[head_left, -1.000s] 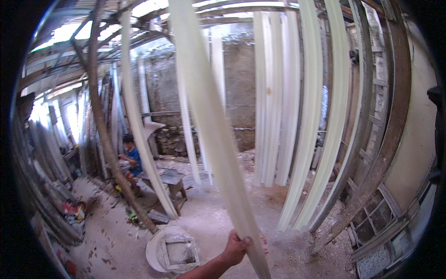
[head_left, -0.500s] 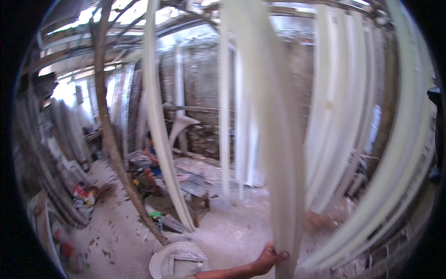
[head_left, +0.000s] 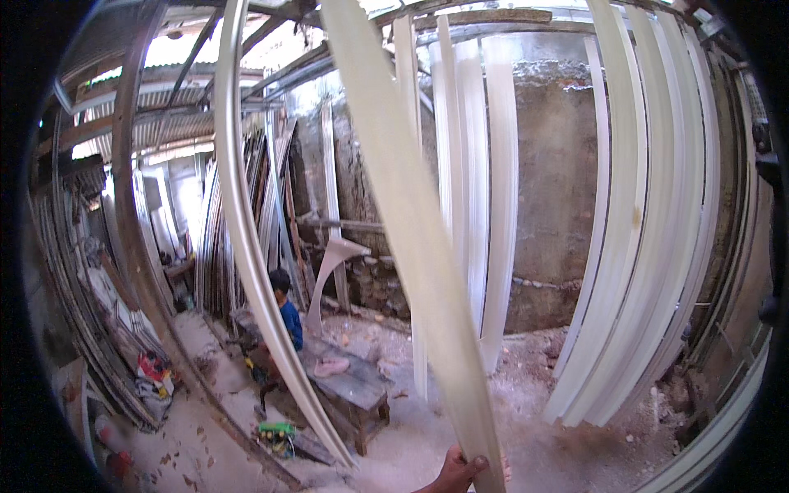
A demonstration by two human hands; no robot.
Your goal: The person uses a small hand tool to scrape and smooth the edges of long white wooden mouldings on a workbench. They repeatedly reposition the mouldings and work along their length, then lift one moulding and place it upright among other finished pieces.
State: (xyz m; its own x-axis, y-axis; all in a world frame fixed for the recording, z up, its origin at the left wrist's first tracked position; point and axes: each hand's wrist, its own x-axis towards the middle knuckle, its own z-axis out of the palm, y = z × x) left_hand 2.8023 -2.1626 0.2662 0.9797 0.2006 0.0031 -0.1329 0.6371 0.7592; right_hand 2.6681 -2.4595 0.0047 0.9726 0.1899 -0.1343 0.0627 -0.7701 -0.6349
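Note:
My left hand point(head_left: 458, 473) shows at the bottom edge, shut on a long pale wooden plank point(head_left: 403, 222). The plank stands almost upright, leaning from the hand up toward the top left of the view. My thumb lies on its near face and fingertips wrap round its right edge. My right hand is out of view. Several more pale planks point(head_left: 633, 246) lean against the rough wall on the right, and another curved pale plank point(head_left: 246, 271) stands to the left.
A person in a blue shirt point(head_left: 285, 311) crouches beside a low wooden bench point(head_left: 349, 386). Dark planks point(head_left: 74, 329) are stacked along the left. A green object point(head_left: 277, 430) lies on the dusty floor. A stone wall point(head_left: 551, 222) stands behind.
The view has swung and moved closer to the bench and wall. The held plank now tilts to the upper left; my hand keeps its grip low on it.

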